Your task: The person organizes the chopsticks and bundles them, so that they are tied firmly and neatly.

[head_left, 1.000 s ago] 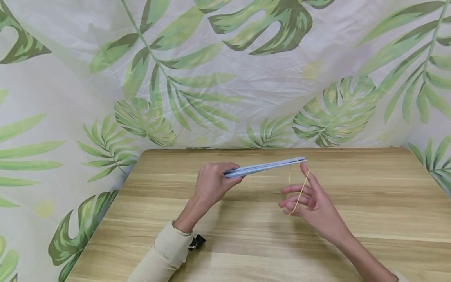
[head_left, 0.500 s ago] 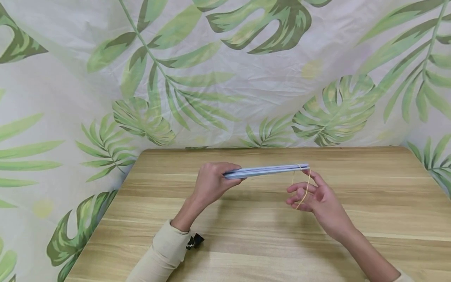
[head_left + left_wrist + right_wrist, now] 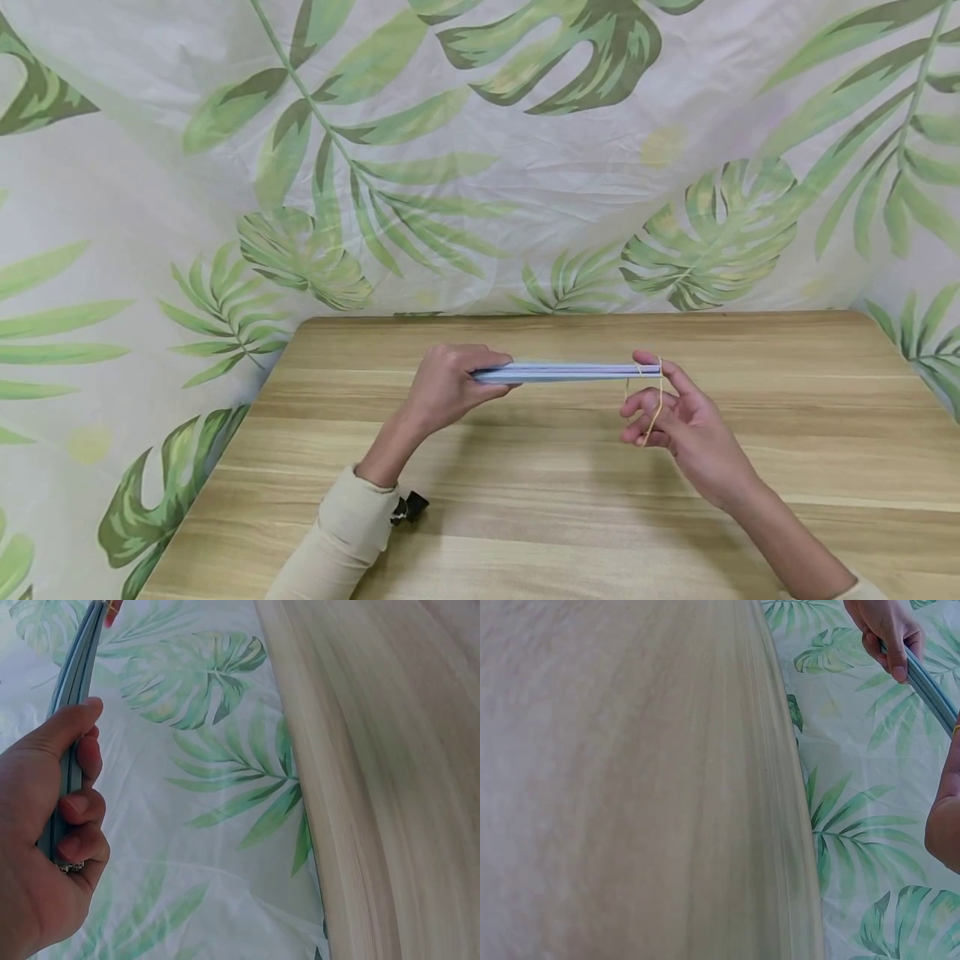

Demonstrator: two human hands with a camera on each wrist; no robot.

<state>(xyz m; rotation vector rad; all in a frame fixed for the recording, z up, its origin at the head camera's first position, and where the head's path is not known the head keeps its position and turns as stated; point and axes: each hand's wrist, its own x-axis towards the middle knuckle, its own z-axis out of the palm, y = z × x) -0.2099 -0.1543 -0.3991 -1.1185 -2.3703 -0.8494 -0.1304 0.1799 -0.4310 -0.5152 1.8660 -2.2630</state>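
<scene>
In the head view, my left hand (image 3: pixel 446 387) grips one end of a thin, layered pale-blue bundle (image 3: pixel 570 372), thumb on top and fingers below. The left wrist view shows those fingers (image 3: pixel 82 806) curled round the stacked layers. The bundle is held level above the table, seen edge-on; its exact kind cannot be told. A thin yellow rubber band (image 3: pixel 660 404) is looped round its right end and hangs down to my right hand (image 3: pixel 693 425). That hand's index finger reaches behind the bundle's end, while the other fingers are bent within the band. The thumb is hard to make out.
The wooden table (image 3: pixel 525 533) spreads beneath both hands. Behind it hangs a white cloth (image 3: pixel 480 208) printed with green leaves. A small black device (image 3: pixel 408 507) sits at the left sleeve cuff (image 3: pixel 360 508).
The bundle's right end has dipped from an upward slant to level. My right hand has shifted slightly right, its index finger passing behind the end, and the rubber band hangs closer to the bundle's tip.
</scene>
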